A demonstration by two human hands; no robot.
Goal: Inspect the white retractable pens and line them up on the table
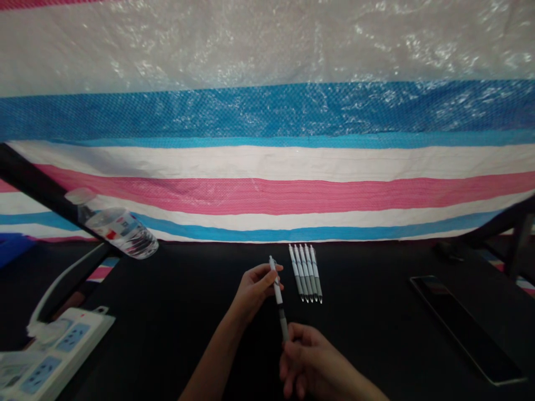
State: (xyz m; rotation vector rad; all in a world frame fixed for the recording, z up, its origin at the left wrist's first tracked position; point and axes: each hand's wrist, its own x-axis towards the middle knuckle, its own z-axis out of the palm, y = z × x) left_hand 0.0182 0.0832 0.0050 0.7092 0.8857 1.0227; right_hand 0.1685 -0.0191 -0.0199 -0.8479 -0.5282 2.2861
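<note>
Between my two hands is a white and grey pen (277, 289), tilted slightly, with its clicker end pointing away from me. My left hand (257, 288) pinches the white upper barrel. My right hand (307, 356) has its thumb and fingers closed on the grey grip at the near end, hiding the tip. A dark band shows between the white barrel and the grey part; whether the two are joined there I cannot tell. Just right of my left hand, several matching pens (306, 273) lie side by side on the black table (175, 312), tips toward me.
At the left back stands a tilted clear water bottle (121, 228). A white power strip (71, 345) with a plugged-in cable is at the front left. On the right lies a dark phone-like device (463, 328). A striped plastic sheet (267, 195) hangs behind the table.
</note>
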